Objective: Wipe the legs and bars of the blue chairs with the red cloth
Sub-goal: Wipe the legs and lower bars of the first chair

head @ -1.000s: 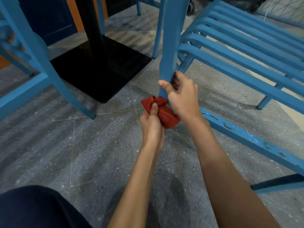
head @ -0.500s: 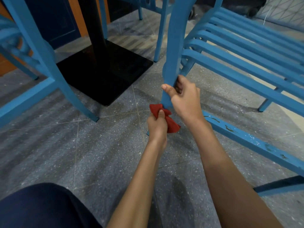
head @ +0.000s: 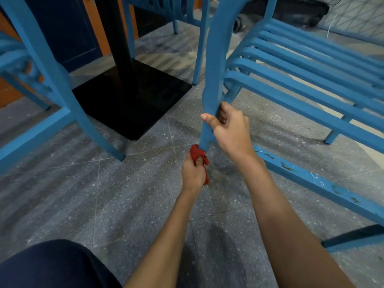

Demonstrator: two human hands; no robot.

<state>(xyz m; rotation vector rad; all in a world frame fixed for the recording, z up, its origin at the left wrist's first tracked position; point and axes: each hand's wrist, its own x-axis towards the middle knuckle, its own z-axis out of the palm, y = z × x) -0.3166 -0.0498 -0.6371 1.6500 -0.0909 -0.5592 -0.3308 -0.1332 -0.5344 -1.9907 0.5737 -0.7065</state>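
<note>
The right hand (head: 232,132) holds tight round the blue chair leg (head: 213,80), and just under it the left hand (head: 192,175) squeezes the red cloth (head: 196,152) on the leg, so a loose top hand could let the chair wobble and the cloth slip off.

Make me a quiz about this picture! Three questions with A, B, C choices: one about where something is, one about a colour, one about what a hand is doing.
1. Where is the red cloth? A. On a chair seat. B. Against the lower end of the chair leg. C. Flat on the floor.
2. What colour is the square table base? A. Blue. B. Red. C. Black.
3. What is the right hand doing? A. Gripping the chair leg. B. Lying flat on the floor. C. Holding the cloth.
Answers: 1 B, the left hand holds it there, below the right hand. 2 C, it is glossy black. 3 A, its fingers curl round the leg.
</note>
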